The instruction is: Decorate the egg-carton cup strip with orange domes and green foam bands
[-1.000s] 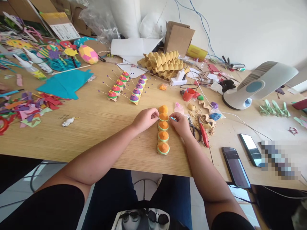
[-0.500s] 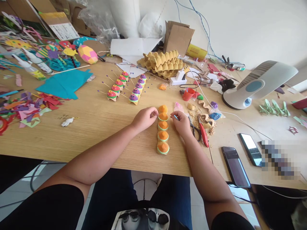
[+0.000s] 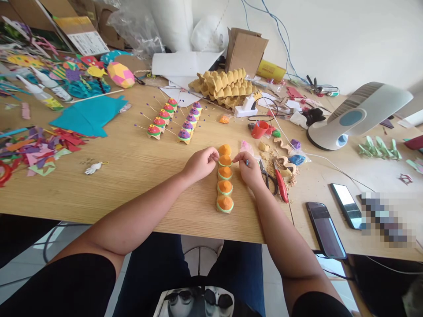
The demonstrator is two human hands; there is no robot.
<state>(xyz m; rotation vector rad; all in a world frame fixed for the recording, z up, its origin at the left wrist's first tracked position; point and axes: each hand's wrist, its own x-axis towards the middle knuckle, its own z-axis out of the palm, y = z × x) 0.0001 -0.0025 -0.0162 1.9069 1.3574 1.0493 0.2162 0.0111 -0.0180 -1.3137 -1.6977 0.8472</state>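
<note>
Strip (image 3: pixel 225 188) at 12 o'clock, between left hand (image 3: pixel 202 164), hold unclear, and right hand (image 3: pixel 247 168), curled round blue piece (image 3: pixel 247 162); risk of skewing if nudged by either.

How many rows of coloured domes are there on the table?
3: the orange row, partly between left hand and right hand; the red row, farther back, to the left; and the purple row beside it. Others could be hidden.
</note>
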